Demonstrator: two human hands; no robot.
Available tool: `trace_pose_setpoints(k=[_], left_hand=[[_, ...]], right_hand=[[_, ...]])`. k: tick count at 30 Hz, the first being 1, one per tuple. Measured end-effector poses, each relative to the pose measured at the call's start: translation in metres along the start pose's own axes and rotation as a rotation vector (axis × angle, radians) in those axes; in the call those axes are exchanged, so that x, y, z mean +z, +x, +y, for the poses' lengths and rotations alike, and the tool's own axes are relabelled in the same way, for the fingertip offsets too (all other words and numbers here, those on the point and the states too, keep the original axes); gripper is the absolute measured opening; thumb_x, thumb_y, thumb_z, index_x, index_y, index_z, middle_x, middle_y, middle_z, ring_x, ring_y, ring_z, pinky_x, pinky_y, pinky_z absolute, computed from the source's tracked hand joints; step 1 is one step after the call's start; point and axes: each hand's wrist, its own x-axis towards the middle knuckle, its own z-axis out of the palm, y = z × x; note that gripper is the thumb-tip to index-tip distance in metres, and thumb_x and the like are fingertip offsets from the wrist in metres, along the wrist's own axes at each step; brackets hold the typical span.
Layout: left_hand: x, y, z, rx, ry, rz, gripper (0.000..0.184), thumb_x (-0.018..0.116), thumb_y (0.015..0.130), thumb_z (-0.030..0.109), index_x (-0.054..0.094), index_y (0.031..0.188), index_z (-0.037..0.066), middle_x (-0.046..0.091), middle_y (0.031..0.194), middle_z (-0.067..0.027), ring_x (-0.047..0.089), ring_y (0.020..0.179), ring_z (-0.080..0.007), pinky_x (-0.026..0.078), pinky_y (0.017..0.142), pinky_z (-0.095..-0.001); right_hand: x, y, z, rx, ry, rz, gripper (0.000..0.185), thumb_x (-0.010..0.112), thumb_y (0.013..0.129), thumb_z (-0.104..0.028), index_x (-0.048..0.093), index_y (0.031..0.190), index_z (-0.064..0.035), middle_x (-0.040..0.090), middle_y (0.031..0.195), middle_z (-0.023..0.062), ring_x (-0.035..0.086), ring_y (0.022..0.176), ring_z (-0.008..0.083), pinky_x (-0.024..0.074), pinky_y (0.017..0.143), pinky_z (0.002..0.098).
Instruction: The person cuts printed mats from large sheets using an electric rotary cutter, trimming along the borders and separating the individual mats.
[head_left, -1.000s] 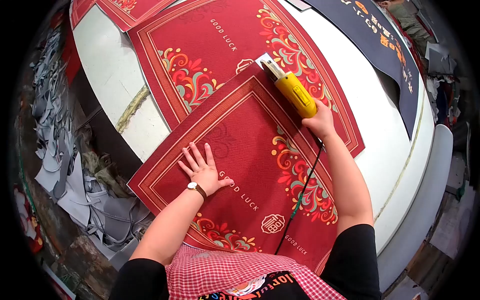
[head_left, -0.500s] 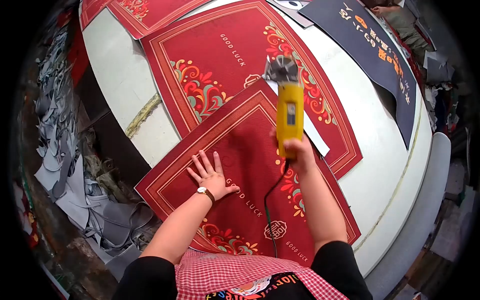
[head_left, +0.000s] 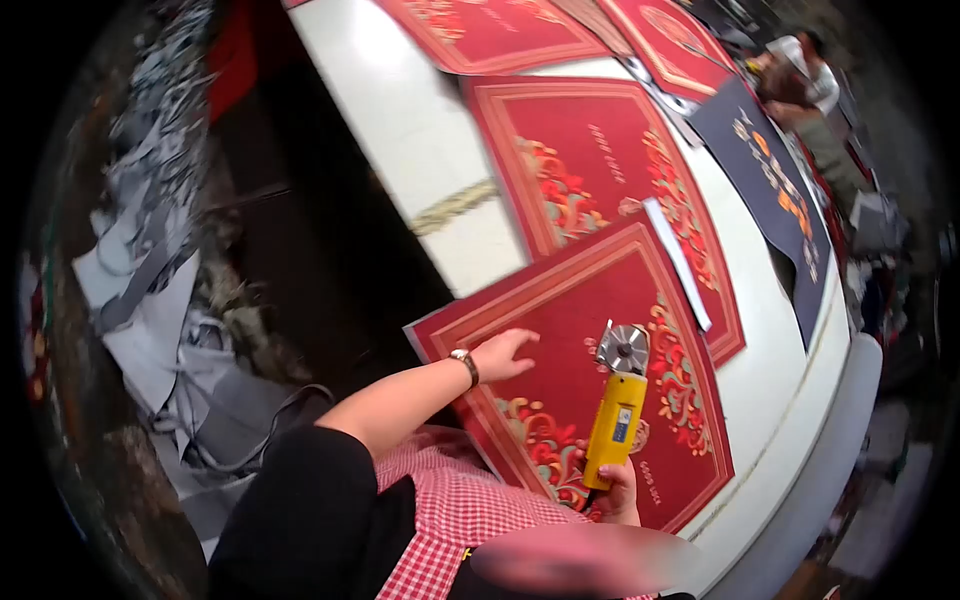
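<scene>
Left hand (head_left: 502, 356) half open over red mat (head_left: 565, 315); right hand (head_left: 618, 488) around yellow cutter (head_left: 614, 428).

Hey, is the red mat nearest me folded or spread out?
Spread out: the red mat lies with its printed face up and no fold showing; the apron hides part.

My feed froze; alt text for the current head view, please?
The right hand holds a yellow cutter with a round blade above a red patterned mat, the left hand over its left side. A similar mat lies partly under the first on the white table, grey scraps at left.
</scene>
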Motion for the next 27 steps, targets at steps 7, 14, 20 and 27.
trace_pose_setpoints(k=[7, 14, 20, 27], left_hand=[[-0.098, -0.33, -0.114, -0.536, 0.472, 0.109, 0.042, 0.062, 0.074, 0.029, 0.059, 0.108, 0.004, 0.062, 0.098, -0.0207, 0.059, 0.095, -0.0357, 0.048, 0.082, -0.0435], [-0.103, -0.57, -0.18, -1.225, 0.096, 1.066, 0.037, 0.064, 0.072, 0.025, 0.06, 0.1, 0.001, 0.063, 0.096, -0.0218, 0.061, 0.092, -0.0344, 0.047, 0.08, -0.0413], [-0.129, -0.518, -0.151, -1.196, -0.2, 0.853, 0.035, 0.065, 0.075, 0.024, 0.061, 0.102, 0.001, 0.066, 0.094, -0.0179, 0.063, 0.084, -0.0285, 0.05, 0.075, -0.0395], [-0.219, -0.486, -0.301, -0.896, -0.36, 0.8, 0.059, 0.069, 0.08, 0.034, 0.05, 0.122, -0.003, 0.061, 0.111, -0.0158, 0.059, 0.103, -0.0225, 0.045, 0.091, -0.0327]], right_hand=[[0.14, 0.023, 0.076, 0.179, -0.109, -0.249, 0.061, 0.064, 0.063, -0.011, 0.048, 0.119, 0.0067, 0.061, 0.104, 0.0178, 0.062, 0.092, 0.027, 0.0496, 0.085, 0.0365], [0.272, 0.077, 0.107, 0.468, -0.279, -0.552, 0.052, 0.064, 0.069, -0.007, 0.049, 0.117, 0.0015, 0.06, 0.106, 0.0148, 0.06, 0.094, 0.0249, 0.0463, 0.091, 0.0369], [0.361, 0.138, 0.125, 0.6, -0.343, -0.673, 0.056, 0.067, 0.067, -0.004, 0.048, 0.119, -0.0005, 0.058, 0.107, 0.0144, 0.058, 0.099, 0.0245, 0.0445, 0.094, 0.0368], [0.471, 0.258, 0.122, 0.621, -0.412, -0.762, 0.057, 0.072, 0.067, -0.005, 0.049, 0.119, -0.0028, 0.06, 0.105, 0.0153, 0.059, 0.1, 0.0251, 0.0428, 0.096, 0.0363]])
